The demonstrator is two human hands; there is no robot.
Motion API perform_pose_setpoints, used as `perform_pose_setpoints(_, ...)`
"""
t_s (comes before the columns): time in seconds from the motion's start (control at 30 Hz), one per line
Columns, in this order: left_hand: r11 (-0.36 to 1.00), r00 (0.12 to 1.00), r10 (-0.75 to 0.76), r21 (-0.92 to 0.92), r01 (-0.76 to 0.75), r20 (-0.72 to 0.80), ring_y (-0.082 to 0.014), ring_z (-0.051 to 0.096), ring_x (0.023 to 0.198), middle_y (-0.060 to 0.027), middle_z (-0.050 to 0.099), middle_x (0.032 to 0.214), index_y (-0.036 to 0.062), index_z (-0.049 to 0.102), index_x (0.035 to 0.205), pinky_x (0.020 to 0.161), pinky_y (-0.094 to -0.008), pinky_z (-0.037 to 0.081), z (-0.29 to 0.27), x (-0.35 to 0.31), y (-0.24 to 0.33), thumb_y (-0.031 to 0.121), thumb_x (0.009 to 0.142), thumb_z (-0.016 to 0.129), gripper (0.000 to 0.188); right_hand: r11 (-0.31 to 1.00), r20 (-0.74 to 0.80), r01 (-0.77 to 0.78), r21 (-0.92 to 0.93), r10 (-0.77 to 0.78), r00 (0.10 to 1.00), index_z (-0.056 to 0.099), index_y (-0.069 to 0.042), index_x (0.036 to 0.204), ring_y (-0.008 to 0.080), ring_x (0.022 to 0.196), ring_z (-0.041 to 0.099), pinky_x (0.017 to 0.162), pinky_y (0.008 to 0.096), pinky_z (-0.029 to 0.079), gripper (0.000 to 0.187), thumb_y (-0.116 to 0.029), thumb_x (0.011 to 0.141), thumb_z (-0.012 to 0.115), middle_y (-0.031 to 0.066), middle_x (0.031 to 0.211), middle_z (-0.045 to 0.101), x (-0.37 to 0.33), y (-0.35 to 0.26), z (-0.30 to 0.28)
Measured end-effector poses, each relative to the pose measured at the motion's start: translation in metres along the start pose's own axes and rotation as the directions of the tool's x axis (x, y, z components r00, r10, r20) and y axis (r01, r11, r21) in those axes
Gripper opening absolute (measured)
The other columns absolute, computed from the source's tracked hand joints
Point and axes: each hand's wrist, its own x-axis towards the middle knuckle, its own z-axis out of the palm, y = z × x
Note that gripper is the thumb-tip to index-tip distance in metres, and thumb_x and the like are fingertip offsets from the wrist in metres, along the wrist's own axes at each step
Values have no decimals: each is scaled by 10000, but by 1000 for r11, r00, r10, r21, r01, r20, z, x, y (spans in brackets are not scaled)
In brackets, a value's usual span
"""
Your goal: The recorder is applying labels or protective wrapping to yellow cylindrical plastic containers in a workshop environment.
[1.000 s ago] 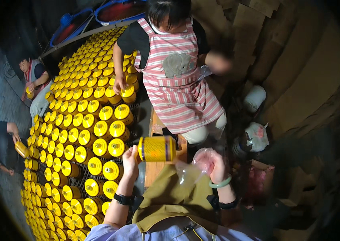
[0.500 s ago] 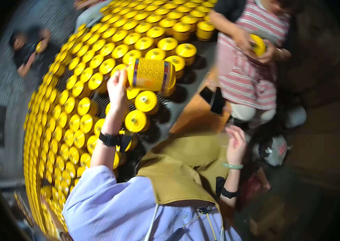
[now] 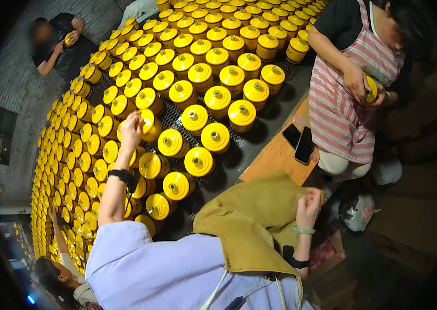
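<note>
My left hand (image 3: 132, 129) reaches out over the rows of yellow canisters. Its fingers are closed at the edge of one yellow canister (image 3: 149, 125), which stands among the others. Around it are many similar round yellow canisters (image 3: 194, 118), each with a domed top and a short tube in the middle. My right hand (image 3: 308, 205) is over the olive apron (image 3: 249, 212) on my lap. Its fingertips are pinched together, and whatever they hold is too small to make out.
The canisters stand on a dark mesh surface (image 3: 177, 122). Two black phones (image 3: 304, 145) lie on an orange wooden board (image 3: 275, 159). A co-worker in a striped apron (image 3: 345, 103) holds a yellow piece at the right. Other people work at the upper left and lower left. A white bucket (image 3: 387, 171) stands at the right.
The yellow canister that my left hand held up tilted on its side now stands upright among the rows. My right hand's fingers have drawn together. The whole view has shifted.
</note>
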Motion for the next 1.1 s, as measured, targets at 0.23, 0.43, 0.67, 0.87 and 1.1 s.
perform_pose_setpoints(0.23, 989, 993, -48, 146, 32, 109, -329, 655, 861, -150, 689, 962, -5, 678, 926, 753, -401, 516, -17, -48, -29, 179, 753, 796, 279, 952, -111, 261, -162, -280, 954, 574, -73, 1252, 331, 926, 586, 745, 356, 496, 598, 139, 696, 515, 153, 1168, 543, 47, -59, -33)
perform_pose_setpoints(0.43, 960, 992, -122, 257, 108, 39, -364, 559, 1145, -164, 593, 1260, -6, 541, 1241, 916, -404, 463, 18, 30, -55, 161, 875, 680, 426, 821, -337, 564, -90, -558, 759, 482, -36, 1358, 340, 1200, 496, 940, 359, 469, 643, 186, 756, 451, 174, 1306, 478, 113, -139, -48)
perform_pose_setpoints(0.67, 937, 964, -265, 229, 264, -26, -389, 640, 812, -208, 678, 901, -41, 603, 1027, 726, -444, 492, 64, 49, -99, 103, 827, 719, 273, 800, -348, 545, 250, -451, 822, 365, -34, 1440, 180, 994, 650, 759, 265, 569, 565, 107, 909, 493, 151, 1325, 498, 112, -138, -63)
perform_pose_setpoints(0.87, 776, 901, -435, 502, 382, -13, -385, 655, 832, -168, 679, 1021, -7, 664, 998, 718, -470, 507, 78, 49, -95, 282, 917, 617, 304, 892, -185, 362, 270, -321, 929, 671, -13, 961, 74, 617, 565, 557, 231, 441, 79, -10, 884, 655, 8, 815, 638, 103, -100, -57)
perform_pose_setpoints(1.1, 898, 912, -347, 203, 391, -220, -319, 605, 1069, -133, 575, 1306, -40, 574, 1188, 888, -361, 480, 16, 62, -69, 124, 987, 500, 269, 926, -119, 373, 56, -365, 923, 690, -23, 862, 207, 677, 656, 575, 320, 471, 116, -125, 905, 654, 117, 762, 641, 83, -58, -30)
